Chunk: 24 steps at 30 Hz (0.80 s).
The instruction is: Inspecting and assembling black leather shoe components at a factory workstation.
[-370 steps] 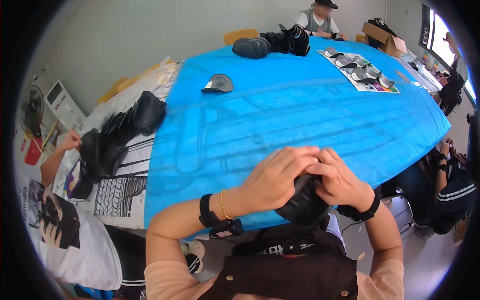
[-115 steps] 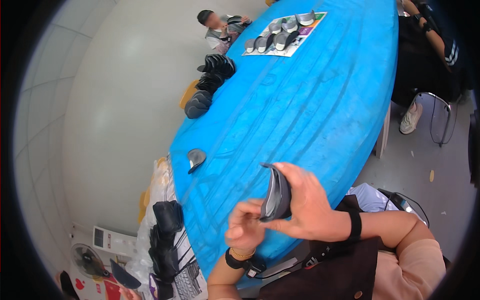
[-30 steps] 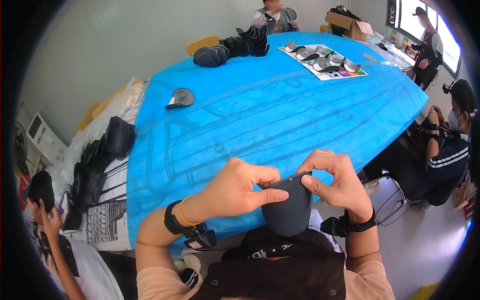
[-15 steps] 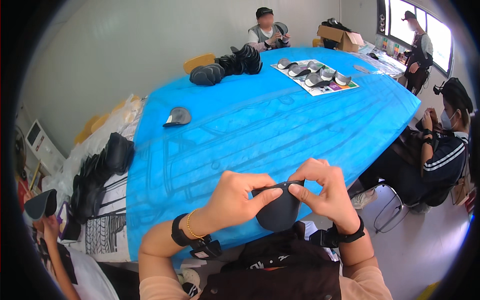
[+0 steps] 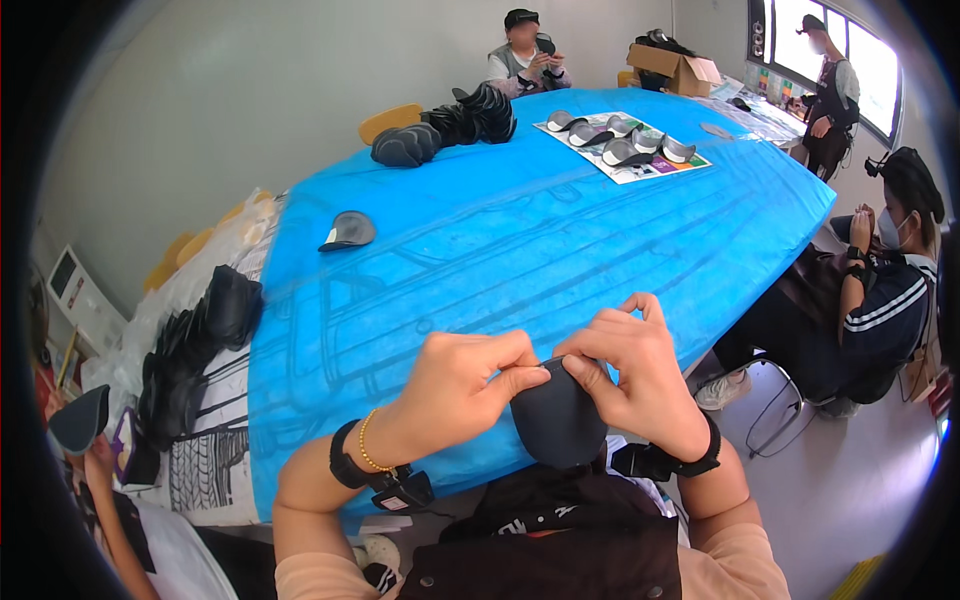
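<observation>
Over the near edge of the blue-covered table (image 5: 440,265), I hold a dark, rounded, gently curved pad-like piece (image 5: 562,425) by its upper edge. My left hand (image 5: 462,385) pinches that edge at its left part between thumb and bent fingers. Close beside it, my right hand (image 5: 632,380) grips the same edge, thumb in front and some fingers raised behind. The piece hangs below both thumbs, its broad face toward me. What my fingers do behind the edge is hidden.
One similar grey-and-black piece (image 5: 348,230) lies on the table at left. Several more sit on a printed sheet (image 5: 645,170), and dark stacks (image 5: 470,120) stand at the far edge. More dark pieces (image 5: 190,350) lie at left. A co-worker (image 5: 890,270) sits at right; others are around the table.
My hands have shifted slightly along the piece's upper edge. My right index finger has lifted, and the piece's face now shows more broadly.
</observation>
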Each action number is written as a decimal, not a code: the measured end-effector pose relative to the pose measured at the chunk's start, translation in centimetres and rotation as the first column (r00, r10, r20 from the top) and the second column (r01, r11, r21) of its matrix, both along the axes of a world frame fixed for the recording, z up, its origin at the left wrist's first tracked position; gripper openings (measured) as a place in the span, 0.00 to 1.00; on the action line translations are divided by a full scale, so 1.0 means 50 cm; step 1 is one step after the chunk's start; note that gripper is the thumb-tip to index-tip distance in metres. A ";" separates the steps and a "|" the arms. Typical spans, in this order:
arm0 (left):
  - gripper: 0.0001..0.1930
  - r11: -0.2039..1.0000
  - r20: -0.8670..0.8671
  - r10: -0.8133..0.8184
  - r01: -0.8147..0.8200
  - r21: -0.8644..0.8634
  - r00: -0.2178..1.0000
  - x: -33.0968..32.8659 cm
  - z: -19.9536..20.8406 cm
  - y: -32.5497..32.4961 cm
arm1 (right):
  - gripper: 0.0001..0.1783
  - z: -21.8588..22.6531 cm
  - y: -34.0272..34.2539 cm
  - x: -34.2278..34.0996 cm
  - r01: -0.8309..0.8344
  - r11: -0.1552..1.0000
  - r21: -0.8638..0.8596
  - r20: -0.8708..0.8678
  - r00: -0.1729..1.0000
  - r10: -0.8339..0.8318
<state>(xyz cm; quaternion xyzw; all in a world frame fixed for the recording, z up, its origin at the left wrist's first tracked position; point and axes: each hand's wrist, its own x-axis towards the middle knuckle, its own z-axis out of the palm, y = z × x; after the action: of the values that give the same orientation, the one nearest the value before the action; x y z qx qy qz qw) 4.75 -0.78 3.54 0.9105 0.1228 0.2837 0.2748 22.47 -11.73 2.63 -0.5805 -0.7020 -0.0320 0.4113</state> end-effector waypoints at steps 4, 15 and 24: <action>0.06 0.995 0.082 -0.090 0.092 -0.029 0.993 -0.016 -0.009 0.018 | 0.06 0.011 0.007 0.028 -0.189 0.979 -0.076 -0.147 0.973 0.176; 0.05 0.981 0.192 -0.187 0.172 0.092 0.964 -0.063 -0.007 0.046 | 0.12 -0.002 0.021 0.050 -0.309 0.949 0.062 -0.317 0.896 0.312; 0.05 0.976 0.171 -0.186 0.162 0.145 0.968 -0.056 -0.005 0.037 | 0.08 0.018 0.010 0.012 -0.278 0.960 0.041 -0.145 0.949 0.281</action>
<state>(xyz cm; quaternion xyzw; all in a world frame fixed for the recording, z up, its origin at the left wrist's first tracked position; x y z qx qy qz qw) 1.93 1.07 3.28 0.9035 -0.0021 0.3488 0.2489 23.05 -11.22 3.52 -0.4719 -0.7439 0.0633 0.4690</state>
